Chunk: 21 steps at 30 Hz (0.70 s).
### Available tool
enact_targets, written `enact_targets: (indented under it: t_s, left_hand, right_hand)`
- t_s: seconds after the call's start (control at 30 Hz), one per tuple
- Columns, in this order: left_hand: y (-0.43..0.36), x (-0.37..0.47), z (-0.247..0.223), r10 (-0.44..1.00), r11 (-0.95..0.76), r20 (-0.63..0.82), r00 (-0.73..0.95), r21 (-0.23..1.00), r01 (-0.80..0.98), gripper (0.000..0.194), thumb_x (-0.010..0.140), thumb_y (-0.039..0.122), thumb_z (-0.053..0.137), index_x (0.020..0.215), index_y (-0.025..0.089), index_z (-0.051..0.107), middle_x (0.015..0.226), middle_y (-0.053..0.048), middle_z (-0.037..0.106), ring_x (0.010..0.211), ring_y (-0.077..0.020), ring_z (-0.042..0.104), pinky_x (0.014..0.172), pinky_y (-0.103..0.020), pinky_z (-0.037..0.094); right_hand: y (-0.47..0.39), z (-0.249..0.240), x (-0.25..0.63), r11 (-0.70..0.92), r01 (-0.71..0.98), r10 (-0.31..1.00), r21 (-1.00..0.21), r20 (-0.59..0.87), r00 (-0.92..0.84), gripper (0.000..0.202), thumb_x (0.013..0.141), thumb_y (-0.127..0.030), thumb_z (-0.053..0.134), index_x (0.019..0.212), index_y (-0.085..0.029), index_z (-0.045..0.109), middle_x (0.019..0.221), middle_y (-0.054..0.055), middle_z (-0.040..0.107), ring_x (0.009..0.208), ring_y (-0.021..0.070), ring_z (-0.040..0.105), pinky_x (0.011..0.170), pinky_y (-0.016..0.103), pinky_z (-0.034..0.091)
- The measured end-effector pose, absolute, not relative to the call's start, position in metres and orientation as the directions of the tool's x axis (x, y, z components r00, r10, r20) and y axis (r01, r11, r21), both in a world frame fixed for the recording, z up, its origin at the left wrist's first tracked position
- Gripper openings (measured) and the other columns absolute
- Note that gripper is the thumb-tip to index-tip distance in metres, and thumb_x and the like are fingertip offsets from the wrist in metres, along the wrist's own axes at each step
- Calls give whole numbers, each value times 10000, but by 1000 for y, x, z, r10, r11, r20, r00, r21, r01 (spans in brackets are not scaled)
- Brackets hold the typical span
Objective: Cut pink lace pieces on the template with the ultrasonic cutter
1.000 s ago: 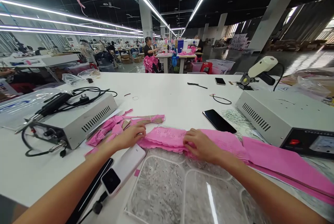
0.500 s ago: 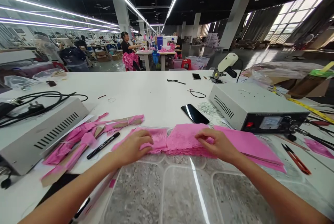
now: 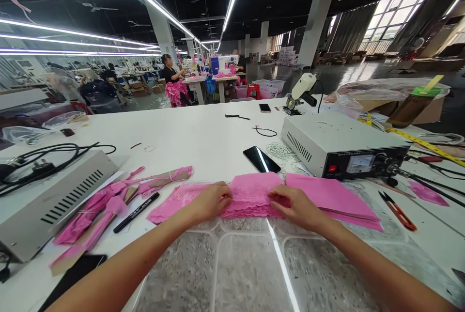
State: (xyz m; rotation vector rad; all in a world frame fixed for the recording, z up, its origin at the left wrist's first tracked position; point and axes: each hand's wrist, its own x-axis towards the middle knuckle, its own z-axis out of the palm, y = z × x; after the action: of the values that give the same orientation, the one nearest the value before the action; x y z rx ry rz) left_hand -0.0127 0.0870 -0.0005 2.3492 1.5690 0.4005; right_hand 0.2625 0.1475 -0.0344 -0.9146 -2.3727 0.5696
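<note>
A stack of pink lace fabric pieces (image 3: 254,195) with scalloped front edges lies in front of me on a clear, sectioned mat (image 3: 243,273). At the stack's left edge is my left hand (image 3: 214,199), its fingers curled and closed on the fabric. My right hand (image 3: 297,206) pinches the right edge between thumb and fingers. Flat pink lace (image 3: 174,201) spreads beside my left hand, partly under it. To the right, behind my right wrist, a pile of plain pink pieces (image 3: 330,198) fans out.
Pink strips on card (image 3: 98,205), a black marker (image 3: 136,212) and a grey box (image 3: 69,200) with cables are at left. Beyond the stack lies a phone (image 3: 261,159). At right are a power unit (image 3: 343,142) and orange thread snips (image 3: 397,210). A co-worker (image 3: 173,77) sits far off.
My left hand has moved right, from the flat lace to the middle stack's left edge. My right hand stays at the right edge. The view has shifted slightly.
</note>
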Motion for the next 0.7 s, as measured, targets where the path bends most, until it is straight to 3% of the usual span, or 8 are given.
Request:
enact_targets:
  t_s: [0.17,0.27,0.37,0.53,0.7]
  left_hand:
    - [89,-4,8,921,-389,176,348,395,832,124,912,97,544,822,151,611,846,-14,630,802,-154,606,748,-298,498]
    - [85,-3,12,901,-431,238,363,397,810,165,880,64,480,813,169,587,861,-33,621,820,-168,590,754,-289,474]
    - [69,-10,12,875,-482,260,408,396,782,172,880,78,447,803,181,560,883,-46,606,833,-173,574,759,-287,465]
    - [14,-27,2,838,-542,202,507,411,733,152,844,73,471,826,195,559,948,-49,611,894,-176,570,786,-270,464]
    - [-42,-37,-3,844,-514,102,526,431,742,129,816,72,514,784,194,542,962,-41,616,856,-170,567,778,-275,455]
  right_hand:
    - [136,-34,230,713,575,701,-401,431,-569,288,818,-349,665,1044,-172,673,1012,117,716,944,273,654,796,405,541]
    - [140,-39,219,733,605,670,-310,482,-565,188,812,-181,622,988,-188,687,949,99,711,901,251,645,782,377,522]
    - [139,-45,233,760,604,624,-241,530,-574,227,817,-64,522,909,-182,693,879,94,701,825,228,640,716,345,515]
    - [93,-52,266,857,483,490,-177,571,-659,266,884,-75,441,909,-176,685,828,88,690,749,198,629,654,311,518]
    - [23,-54,265,933,290,358,-211,507,-784,296,886,-33,402,920,-186,653,810,87,689,679,181,615,615,303,525]
